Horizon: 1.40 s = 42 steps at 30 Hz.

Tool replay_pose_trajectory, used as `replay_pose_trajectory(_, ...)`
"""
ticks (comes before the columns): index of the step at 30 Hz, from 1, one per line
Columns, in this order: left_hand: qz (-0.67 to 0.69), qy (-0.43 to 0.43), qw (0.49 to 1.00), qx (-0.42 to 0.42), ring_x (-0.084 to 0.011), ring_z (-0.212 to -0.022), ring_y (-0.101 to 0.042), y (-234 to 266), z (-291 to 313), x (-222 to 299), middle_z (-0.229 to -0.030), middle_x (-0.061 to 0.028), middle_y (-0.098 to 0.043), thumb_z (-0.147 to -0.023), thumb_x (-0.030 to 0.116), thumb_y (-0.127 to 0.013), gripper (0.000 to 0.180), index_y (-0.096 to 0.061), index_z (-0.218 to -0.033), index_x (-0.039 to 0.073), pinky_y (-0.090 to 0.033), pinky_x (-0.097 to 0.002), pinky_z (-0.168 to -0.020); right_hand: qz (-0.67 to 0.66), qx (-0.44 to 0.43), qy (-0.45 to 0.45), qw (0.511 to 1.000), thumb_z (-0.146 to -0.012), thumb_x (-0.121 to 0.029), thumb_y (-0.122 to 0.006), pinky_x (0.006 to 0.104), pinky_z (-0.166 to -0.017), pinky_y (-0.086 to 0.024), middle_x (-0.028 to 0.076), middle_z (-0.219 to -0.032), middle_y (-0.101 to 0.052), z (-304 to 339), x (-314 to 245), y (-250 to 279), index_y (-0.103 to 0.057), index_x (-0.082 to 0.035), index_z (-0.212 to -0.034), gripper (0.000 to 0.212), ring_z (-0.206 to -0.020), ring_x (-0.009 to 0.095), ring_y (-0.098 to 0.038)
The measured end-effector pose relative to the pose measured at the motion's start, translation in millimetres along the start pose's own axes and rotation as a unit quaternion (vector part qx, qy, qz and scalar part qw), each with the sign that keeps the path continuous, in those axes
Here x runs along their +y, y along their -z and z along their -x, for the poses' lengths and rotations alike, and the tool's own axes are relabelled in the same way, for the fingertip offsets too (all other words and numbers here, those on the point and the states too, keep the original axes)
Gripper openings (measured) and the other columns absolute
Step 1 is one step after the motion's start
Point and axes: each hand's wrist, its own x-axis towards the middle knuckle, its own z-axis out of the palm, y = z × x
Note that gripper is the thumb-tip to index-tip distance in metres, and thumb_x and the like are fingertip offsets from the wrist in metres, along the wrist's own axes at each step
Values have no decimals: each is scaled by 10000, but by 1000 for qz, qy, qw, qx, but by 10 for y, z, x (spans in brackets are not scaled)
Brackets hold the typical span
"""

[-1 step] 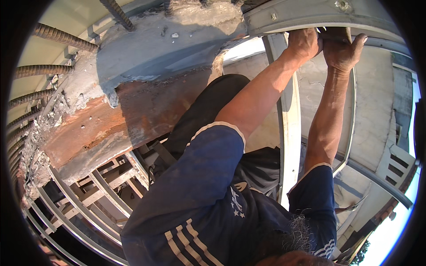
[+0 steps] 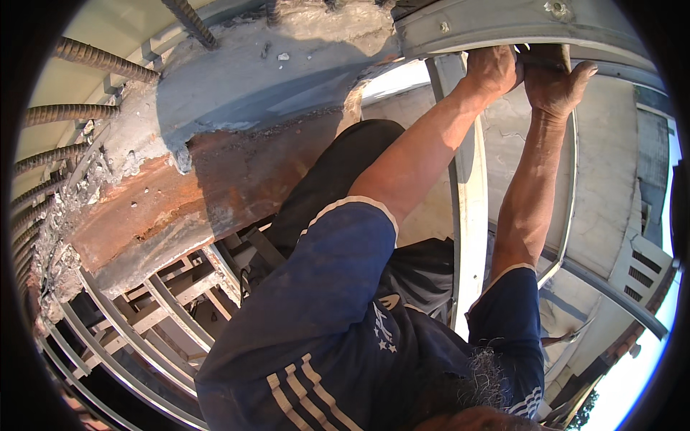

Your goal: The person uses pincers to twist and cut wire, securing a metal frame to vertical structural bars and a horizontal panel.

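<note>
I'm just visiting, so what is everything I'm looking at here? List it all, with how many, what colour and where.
Ribbed metal rods: many, rusty brown, left and top edges
Rough slab: one, grey, upper left
Rusty surface: one, reddish brown, below the slab
Metal slats: several, pale grey, lower left
Metal beam: one, grey, top right
Upright strip: one, pale, right of centre
Slanting bar: one, grey, lower right
Slots: three, dark, far right
Dark piece: one, between the hands
Trousers: one pair, black, centre
Shirt: one, navy, pale stripes, bottom centre
Left hand, right hand: two, bare, under the beam, fingers partly hidden
</note>
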Motion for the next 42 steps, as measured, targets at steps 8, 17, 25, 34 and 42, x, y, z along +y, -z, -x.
replay_pose_trajectory(8, -105, -17, 984, 140, -443, -970, -648, -130, -33, -30, -1059, -204, -662, -664, 83, -801, 522, -637, -1155, 16, -504, -543, -831, 150, -66, -14, 986, -842, -289, -691, 502, -1090, -425, 181, -1213, -667, -233, 36, 381, -618, 56, -1269, 554, -1162, 348, -618)
replay_pose_trajectory(17, -114, -31, 982, 146, -436, -971, -650, -161, 12, -96, -1070, -211, -664, -659, 199, -863, 586, -634, -1169, 22, -510, -526, -856, 16, -122, -75, 990, -760, -222, -666, 504, -838, -597, 220, -1160, -698, -693, -53, 1314, -628, 43, -1264, 571, -1006, 410, -695)
replay_pose_trajectory(25, -84, -42, 987, 128, -430, -1097, -621, -114, 5, -125, -1175, -230, -626, -721, 208, -838, 627, -580, -1247, -13, -468, -551, -943, 76, 152, 118, 978, -926, -214, -727, 448, -907, -557, 164, -1233, -626, -181, 328, 483, -483, 26, -1396, 581, -1088, 292, -641)
replay_pose_trajectory(34, -182, -1, 978, 103, -420, -1068, -626, -406, 0, -232, -1080, -206, -645, -817, 271, -793, 516, -564, -1173, -24, -482, -517, -933, 304, 290, 161, 893, -852, -162, -746, 388, -912, -538, 214, -1320, -536, 77, 210, -370, -50, -86, -1649, 1061, -1201, 269, -559)
replay_pose_trajectory(42, -229, -49, 967, 99, -355, -982, -625, -335, -30, -20, -991, -134, -635, -858, 237, -770, 350, -589, -1070, 27, -486, -477, -827, 391, 339, 152, 842, -878, -52, -681, 333, -717, -449, 11, -861, -440, -169, 396, -401, -437, -99, -1239, 438, -805, 150, -453)
